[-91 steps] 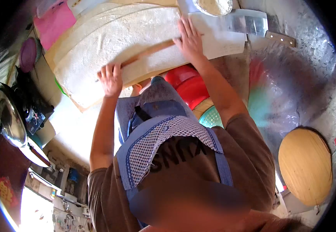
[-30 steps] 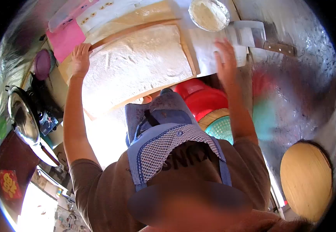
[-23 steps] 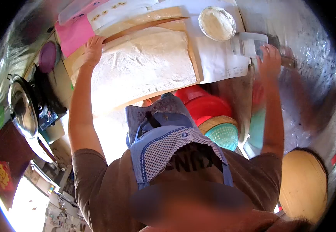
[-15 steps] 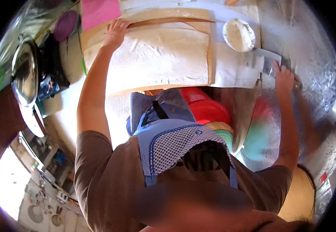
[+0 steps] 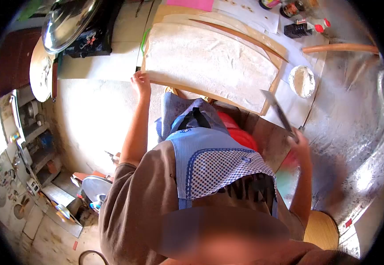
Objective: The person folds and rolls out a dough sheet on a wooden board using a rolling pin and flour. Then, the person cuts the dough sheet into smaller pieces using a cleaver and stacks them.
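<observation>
A broad, flour-dusted sheet of dough (image 5: 209, 62) lies on a wooden board (image 5: 240, 108). At the board's near left corner is my left hand (image 5: 141, 83), its fingers bent and drawn together. Whatever they may pinch there is too small to make out. My right hand (image 5: 299, 143) is wrapped around the handle of a cleaver (image 5: 277, 111). Its blade appears nearly edge-on, pointing up and left, with the tip close to the dough's right front corner. Beyond it stands a bowl of white flour (image 5: 302, 81).
A rolling pin (image 5: 340, 48) lies at the right. Several bottles (image 5: 298, 30) are at the back, near a pink sheet (image 5: 191, 4). A shiny metal lid (image 5: 68, 24) sits at the far left. Below the board's front edge is a red tub (image 5: 241, 136).
My left hand has moved from the dough's back left corner to the board's near left corner. My right hand has drawn the cleaver nearer and turned its blade toward the dough. The view has shifted.
</observation>
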Demonstrator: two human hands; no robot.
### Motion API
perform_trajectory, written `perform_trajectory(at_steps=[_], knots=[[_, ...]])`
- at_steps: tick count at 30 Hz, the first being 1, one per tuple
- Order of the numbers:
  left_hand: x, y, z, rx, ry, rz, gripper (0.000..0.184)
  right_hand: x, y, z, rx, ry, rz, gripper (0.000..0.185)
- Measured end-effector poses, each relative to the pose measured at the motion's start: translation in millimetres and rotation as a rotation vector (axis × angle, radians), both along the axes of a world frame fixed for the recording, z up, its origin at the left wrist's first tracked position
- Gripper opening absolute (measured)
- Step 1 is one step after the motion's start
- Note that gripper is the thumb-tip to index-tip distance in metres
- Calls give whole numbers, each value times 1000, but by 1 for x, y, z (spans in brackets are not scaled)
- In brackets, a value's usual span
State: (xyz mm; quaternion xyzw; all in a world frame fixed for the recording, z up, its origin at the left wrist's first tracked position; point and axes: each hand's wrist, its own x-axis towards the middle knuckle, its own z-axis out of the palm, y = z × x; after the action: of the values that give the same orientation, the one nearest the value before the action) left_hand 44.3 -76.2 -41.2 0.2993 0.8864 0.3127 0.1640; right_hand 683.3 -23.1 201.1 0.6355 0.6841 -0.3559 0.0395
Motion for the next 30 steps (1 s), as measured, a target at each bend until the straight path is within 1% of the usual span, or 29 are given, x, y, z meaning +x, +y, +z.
perform_trajectory(at_steps=[1,2,3,4,5,6,7,9,10,11,13,14,16,20,23,30], knots=[[-2,-4,-5,-16,-47,-34,35,-39,7,1,-97,47,26,49],[2,-4,-9,58,-132,-24,34,-81,15,-2,-196,93,45,49],[4,0,-5,55,-137,-36,30,-108,17,-20,-148,182,109,47],[7,-1,-4,56,-123,-61,30,-148,20,-22,-134,236,116,44],[8,-1,-3,56,-106,-87,29,-184,27,-27,-64,309,187,41],[10,-2,-2,39,9,-124,28,-212,33,-39,-33,367,242,38],[15,-4,16,1,62,-199,27,-242,40,-47,6,326,294,37],[25,-7,50,155,258,-402,29,-298,52,-52,74,276,398,33],[28,-7,61,159,251,-486,34,-324,59,-48,101,265,449,32],[27,-7,62,123,216,-572,37,-344,63,-51,93,258,448,32],[27,-5,60,140,289,-705,39,-375,72,-57,191,182,609,30],[28,-4,58,140,280,-705,39,-388,76,-54,186,175,609,30],[28,-4,51,94,284,-770,39,-408,82,-47,93,18,698,37],[25,-4,43,87,273,-783,39,-423,87,-51,90,-6,734,37],[25,-2,52,58,237,-770,39,-429,88,-54,64,-5,739,36],[24,1,54,50,253,-746,40,-431,87,-56,70,-3,751,30]])
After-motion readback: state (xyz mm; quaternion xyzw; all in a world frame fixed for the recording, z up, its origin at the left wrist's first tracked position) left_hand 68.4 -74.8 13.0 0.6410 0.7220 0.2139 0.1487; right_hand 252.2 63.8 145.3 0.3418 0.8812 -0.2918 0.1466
